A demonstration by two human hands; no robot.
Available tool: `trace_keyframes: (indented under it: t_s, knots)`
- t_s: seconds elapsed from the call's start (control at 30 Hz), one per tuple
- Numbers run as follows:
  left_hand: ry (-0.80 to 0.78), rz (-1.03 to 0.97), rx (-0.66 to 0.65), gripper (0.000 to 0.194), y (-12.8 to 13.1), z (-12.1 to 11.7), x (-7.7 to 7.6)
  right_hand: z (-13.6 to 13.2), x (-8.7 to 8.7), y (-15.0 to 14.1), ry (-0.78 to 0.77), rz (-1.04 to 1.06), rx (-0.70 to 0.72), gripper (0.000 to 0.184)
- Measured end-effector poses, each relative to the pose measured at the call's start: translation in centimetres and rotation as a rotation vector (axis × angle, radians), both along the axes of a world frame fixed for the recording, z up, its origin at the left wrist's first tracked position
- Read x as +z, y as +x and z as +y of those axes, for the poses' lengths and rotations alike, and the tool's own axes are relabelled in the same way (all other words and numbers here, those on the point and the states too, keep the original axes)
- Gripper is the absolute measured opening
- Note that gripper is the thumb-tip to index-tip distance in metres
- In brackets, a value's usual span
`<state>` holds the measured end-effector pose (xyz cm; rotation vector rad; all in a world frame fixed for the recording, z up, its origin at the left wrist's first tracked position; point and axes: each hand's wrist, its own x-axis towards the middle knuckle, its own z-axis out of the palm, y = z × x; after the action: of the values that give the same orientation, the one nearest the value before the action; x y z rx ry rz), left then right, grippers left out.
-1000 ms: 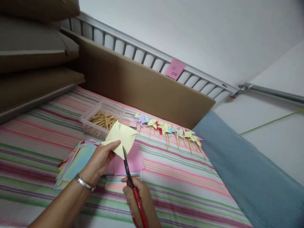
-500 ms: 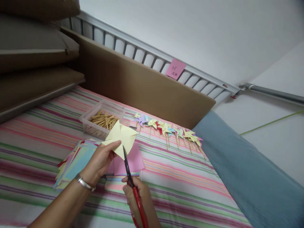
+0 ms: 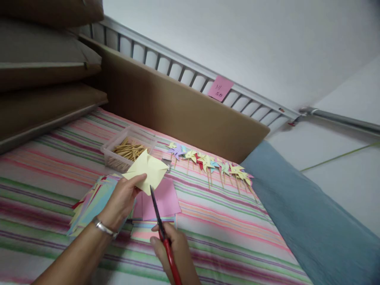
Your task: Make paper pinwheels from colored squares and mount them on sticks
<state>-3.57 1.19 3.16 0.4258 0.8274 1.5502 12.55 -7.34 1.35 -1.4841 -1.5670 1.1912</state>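
Between thumb and fingers, my left hand [image 3: 126, 196] grips a pale yellow paper square [image 3: 150, 170] with slits cut in from its corners. My right hand [image 3: 175, 249] is closed round the red handles of a pair of scissors [image 3: 158, 215]. The black blades look closed, their tip at the square's lower corner. Under the square lie pink paper sheets [image 3: 169, 200]. Beside my left wrist, a fanned stack of coloured paper [image 3: 92, 208] rests on the striped cloth [image 3: 237, 233].
A clear plastic box [image 3: 114, 162] holds many thin wooden sticks [image 3: 129, 149]. Several small paper pinwheels [image 3: 206, 161] on sticks lie in a row towards the back. A brown board [image 3: 178, 107] stands behind, with a pink note [image 3: 220, 88] above it. Brown boxes [image 3: 47, 75] are stacked at left.
My left hand and the yellow square have shifted slightly left. The scissors' tip has moved a little left and down, and the handles have come closer together.
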Motion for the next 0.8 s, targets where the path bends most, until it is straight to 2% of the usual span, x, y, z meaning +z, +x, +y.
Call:
trace_keyframes:
  t_s: [0.1,0.17,0.27,0.33,0.4,0.5,0.6,0.8]
  knots:
    - [0.005,0.051,0.080,0.038,-1.2,0.4,-0.2,-0.3,-0.2,0.9,0.047,-0.024,-0.030,0.018]
    - [-0.015,0.115,0.036,0.038,-1.7,0.3,0.0,-0.1,-0.3,1.8,0.074,0.010,-0.127,0.023]
    - [-0.042,0.247,-0.194,0.036,-1.6,-0.3,0.6,0.9,-0.3,3.2,0.090,0.170,-0.253,0.038]
    - [-0.056,0.341,-0.386,0.031,-0.9,-0.8,1.0,1.6,-0.3,3.9,0.104,0.299,-0.250,0.046]
    - [-0.064,0.424,-0.539,0.022,0.0,-1.3,1.3,2.1,-0.2,4.2,0.104,0.404,-0.219,0.047]
    - [-0.038,0.480,-0.697,0.015,1.2,-1.7,1.1,2.2,-0.2,3.9,0.097,0.504,-0.199,0.043]
    - [-0.016,0.493,-0.735,0.017,1.9,-1.7,0.2,2.2,-0.4,3.2,0.097,0.544,-0.210,0.040]
    - [-0.112,0.337,-0.663,0.031,3.1,-1.9,-1.1,2.6,-0.6,3.0,0.172,0.561,-0.370,0.035]
